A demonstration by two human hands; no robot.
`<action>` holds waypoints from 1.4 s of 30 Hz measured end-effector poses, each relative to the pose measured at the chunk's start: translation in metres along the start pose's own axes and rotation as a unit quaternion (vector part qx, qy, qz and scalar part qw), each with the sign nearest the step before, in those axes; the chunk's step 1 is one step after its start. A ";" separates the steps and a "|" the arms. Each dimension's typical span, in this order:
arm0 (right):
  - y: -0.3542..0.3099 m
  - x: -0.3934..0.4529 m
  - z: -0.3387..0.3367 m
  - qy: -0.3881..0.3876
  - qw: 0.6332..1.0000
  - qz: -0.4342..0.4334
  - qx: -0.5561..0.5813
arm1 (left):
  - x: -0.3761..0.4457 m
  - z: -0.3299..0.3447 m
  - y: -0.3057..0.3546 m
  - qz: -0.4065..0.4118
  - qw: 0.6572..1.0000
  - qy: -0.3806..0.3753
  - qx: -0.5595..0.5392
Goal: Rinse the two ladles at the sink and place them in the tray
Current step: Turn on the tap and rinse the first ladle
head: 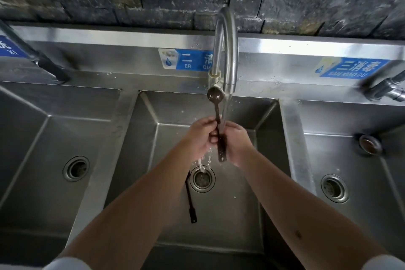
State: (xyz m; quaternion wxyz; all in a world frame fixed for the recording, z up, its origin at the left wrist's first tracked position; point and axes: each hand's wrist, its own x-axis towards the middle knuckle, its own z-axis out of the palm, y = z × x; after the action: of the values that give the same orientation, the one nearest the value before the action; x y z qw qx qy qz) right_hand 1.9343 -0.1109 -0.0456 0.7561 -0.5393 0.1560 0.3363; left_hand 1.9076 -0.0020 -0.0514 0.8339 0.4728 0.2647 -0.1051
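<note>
A dark brown ladle (pixel 215 95) is held upright over the middle sink basin (pixel 252 182), bowl up near the faucet (pixel 226 50). My left hand (pixel 202 136) and my right hand (pixel 237 141) both grip its handle, under the running water. The stream splashes down by the drain (pixel 202 178). A second dark ladle (pixel 190 200) lies on the basin floor left of the drain; its bowl end is hidden behind my left arm. No tray is in view.
Steel basins lie to the left (pixel 43 149) and right (pixel 361 171), each with a drain. A round metal plug (pixel 370 143) sits in the right basin. Other taps stand at far left (pixel 48 66) and far right (pixel 388 87). A dark stone wall rises behind.
</note>
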 end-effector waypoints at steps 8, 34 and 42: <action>-0.040 -0.001 0.029 -0.060 0.995 -0.080 0.007 | 0.004 0.007 0.043 0.074 0.997 -0.013 0.017; 0.121 -0.152 -0.044 0.219 0.883 0.009 -0.415 | -0.121 -0.003 -0.118 -0.205 0.978 0.023 0.036; 0.127 -0.185 -0.045 0.257 0.862 -0.037 -0.435 | -0.154 0.009 -0.117 -0.197 0.978 -0.031 0.065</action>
State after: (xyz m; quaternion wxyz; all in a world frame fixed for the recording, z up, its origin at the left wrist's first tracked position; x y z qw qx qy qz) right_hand 1.7196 -0.1911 -0.0420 0.3898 -0.8861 0.1626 0.1911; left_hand 1.7321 -0.0829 -0.0505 0.7721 0.4612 0.3194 -0.2988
